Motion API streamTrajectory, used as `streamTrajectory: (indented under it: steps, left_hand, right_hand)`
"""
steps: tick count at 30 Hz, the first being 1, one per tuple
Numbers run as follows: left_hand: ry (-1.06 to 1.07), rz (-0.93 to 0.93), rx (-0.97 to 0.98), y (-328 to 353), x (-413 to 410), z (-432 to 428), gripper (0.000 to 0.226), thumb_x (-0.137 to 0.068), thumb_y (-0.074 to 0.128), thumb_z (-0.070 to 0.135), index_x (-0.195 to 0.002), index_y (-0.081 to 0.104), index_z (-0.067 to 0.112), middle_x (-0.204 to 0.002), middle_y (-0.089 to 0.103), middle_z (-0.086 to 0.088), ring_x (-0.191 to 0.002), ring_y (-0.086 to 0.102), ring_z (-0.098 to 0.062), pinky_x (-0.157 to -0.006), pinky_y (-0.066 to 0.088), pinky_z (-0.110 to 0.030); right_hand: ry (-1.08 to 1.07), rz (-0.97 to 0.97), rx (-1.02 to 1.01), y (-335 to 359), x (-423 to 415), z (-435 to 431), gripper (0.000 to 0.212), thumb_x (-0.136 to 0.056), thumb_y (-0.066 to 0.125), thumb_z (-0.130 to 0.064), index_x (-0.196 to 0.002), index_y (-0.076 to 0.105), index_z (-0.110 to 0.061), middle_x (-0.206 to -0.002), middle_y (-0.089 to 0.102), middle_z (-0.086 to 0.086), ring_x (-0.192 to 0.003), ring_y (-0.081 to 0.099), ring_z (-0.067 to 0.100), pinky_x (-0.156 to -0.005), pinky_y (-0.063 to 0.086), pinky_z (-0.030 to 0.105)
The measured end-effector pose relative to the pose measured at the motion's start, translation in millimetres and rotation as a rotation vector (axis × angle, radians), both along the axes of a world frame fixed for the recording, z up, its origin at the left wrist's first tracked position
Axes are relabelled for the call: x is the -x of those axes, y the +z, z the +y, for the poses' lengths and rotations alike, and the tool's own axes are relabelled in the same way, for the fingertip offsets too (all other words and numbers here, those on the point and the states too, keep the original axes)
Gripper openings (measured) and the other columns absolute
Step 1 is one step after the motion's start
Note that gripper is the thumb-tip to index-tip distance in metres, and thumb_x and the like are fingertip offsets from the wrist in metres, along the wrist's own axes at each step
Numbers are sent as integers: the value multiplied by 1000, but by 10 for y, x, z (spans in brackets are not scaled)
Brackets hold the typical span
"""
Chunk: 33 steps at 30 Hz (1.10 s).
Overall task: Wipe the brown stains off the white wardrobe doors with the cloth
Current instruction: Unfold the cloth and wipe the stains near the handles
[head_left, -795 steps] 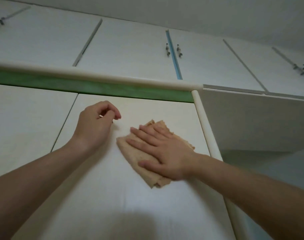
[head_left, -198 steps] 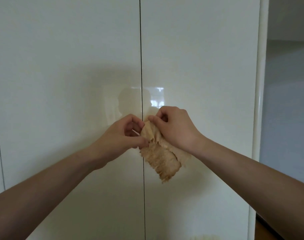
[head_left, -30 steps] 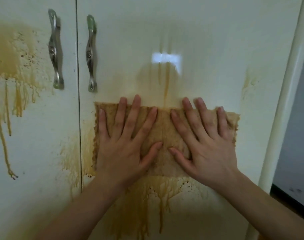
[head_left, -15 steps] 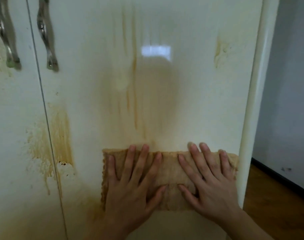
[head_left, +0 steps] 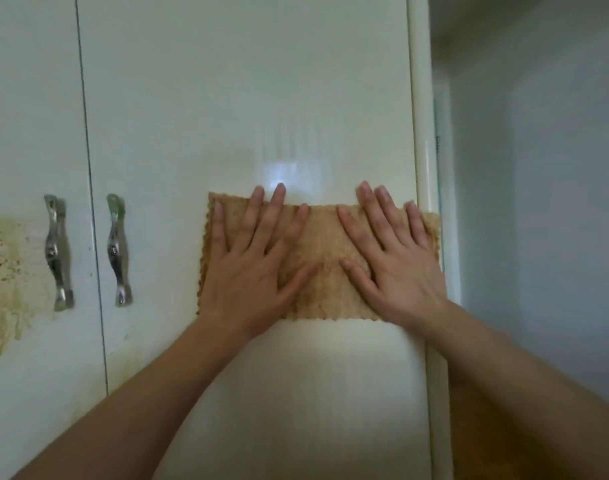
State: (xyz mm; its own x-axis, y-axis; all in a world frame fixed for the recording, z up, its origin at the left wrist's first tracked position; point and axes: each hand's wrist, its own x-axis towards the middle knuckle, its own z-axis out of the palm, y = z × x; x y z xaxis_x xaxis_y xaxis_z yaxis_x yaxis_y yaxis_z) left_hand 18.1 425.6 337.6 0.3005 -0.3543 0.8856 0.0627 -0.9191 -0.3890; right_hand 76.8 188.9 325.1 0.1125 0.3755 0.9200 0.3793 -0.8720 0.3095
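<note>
Two doors (head_left: pixel 29 98) (head_left: pixel 227 81), two handles (head_left: pixel 57 252) (head_left: pixel 118 249), one cloth (head_left: pixel 324 244), one stain (head_left: pixel 1 271).

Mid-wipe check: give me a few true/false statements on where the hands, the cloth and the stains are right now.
1. The left hand and the right hand both lie flat on the cloth. True.
2. A brown stain shows on the left door. True.
3. The cloth is on the left door. False: it is spread on the right door, with its right edge over the wardrobe's corner.
4. The right hand grips a handle. False: it presses on the cloth, and nothing touches the left door's handle or the right door's handle.
</note>
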Motion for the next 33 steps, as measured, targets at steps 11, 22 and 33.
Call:
streamTrajectory:
  steps: [11,22,33]
  left_hand:
    - [7,-55,135,6,153,523,74,-101,24,65,-163,7,27,-172,0,-5,-158,-4,-26,-125,3,-59]
    - [54,71,25,-1325,321,875,75,-101,31,62,-163,13,23,-171,8,-10,-158,4,-31,-124,9,-63]
    - [4,59,-19,-2455,434,1421,76,-99,41,63,-161,23,24,-170,11,-9,-157,11,-30,-123,6,-61]
  right_hand:
    - [43,-66,125,212,180,683,69,-107,30,-54,-167,14,-25,-175,3,7,-162,0,29,-129,6,59]
    - [82,2,254,-1125,289,933,76,-104,40,-58,-166,19,-20,-174,8,7,-162,6,30,-129,6,58]
    - [148,79,270,-2407,427,1355,82,-98,51,-54,-165,19,-18,-175,6,8,-161,8,33,-129,3,54]
